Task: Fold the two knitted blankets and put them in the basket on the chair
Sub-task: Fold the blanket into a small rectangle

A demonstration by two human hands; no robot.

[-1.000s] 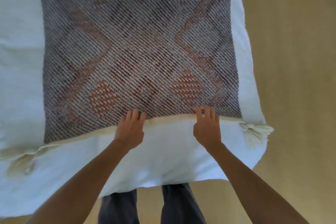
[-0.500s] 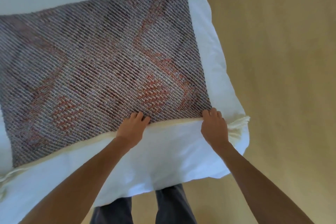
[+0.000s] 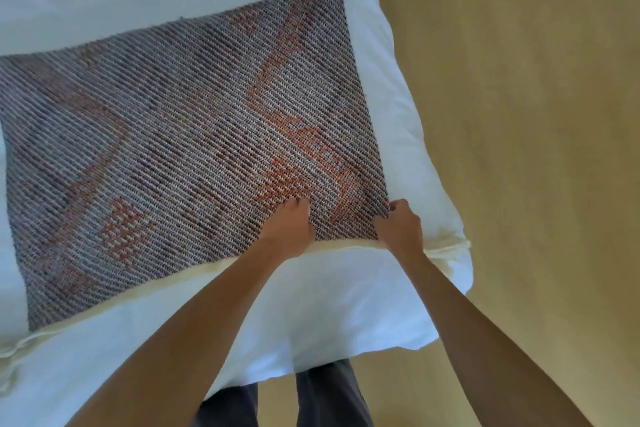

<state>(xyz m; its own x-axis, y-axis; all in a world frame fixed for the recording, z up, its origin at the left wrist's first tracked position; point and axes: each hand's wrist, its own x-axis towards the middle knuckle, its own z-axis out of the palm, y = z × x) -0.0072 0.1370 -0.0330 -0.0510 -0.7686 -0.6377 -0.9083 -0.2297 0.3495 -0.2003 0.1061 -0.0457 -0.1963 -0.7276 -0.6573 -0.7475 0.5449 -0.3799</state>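
Head view, looking down over a bed. A knitted blanket (image 3: 180, 156), grey-mauve with rust-orange motifs, lay spread flat on the white duvet (image 3: 311, 315), its left part cut off by the frame edge; a cream border (image 3: 194, 279) ran along its near edge; the right edge lay near the side of the bed, beyond which the tan floor (image 3: 519, 149) showed. The left hand (image 3: 289, 224) rested on the blanket just inside the near edge, fingers curled down into the knit; whether it had pinched fabric or merely pressed could not be told. The right hand (image 3: 400, 227) was closed on the near right corner of the blanket, knuckles up, fingers bunched around the edge. Both forearms reached in from below; dark trouser legs (image 3: 329, 395) stood at the foot of the frame. The second blanket, the basket and the chair were nowhere in the frame.

Step in hand, as judged: the start of a fold of the first blanket, grip being taken at the near right corner; the task stood early, nothing yet in the basket. The next move would call for a firm hold on both layers of the edge; the corner lifted and carried across toward the opposite side; edges matched before release, since loose knit stretches and skews readily.
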